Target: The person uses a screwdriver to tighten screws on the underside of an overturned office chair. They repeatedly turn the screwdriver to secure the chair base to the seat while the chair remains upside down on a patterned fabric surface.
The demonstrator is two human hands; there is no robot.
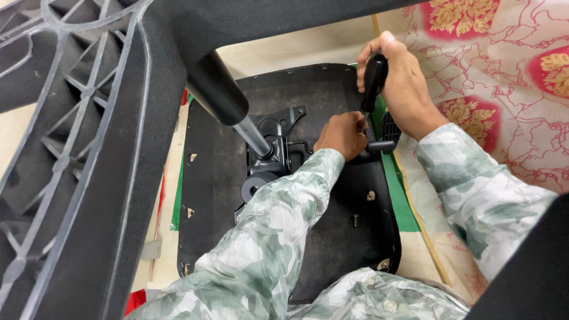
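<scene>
On the floor mat [510,77], the upturned seat [332,237] lies flat. Your right hand [403,83] is closed around the stiff screwdriver [373,77] handle; your left hand [341,135] pinches its tip at the bracket [275,142].

Right hand [398,83] fisted, gripping; left hand [342,135] curled, knuckles up, just below.

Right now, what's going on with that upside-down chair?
A person in a patterned green-and-white shirt works on the upturned chair seat. The right hand grips a black-handled screwdriver, its tip pointing down at the seat's edge, where the left hand steadies it. The black metal mechanism plate and gas cylinder sit mid-seat. A loose bolt stands nearby.
</scene>
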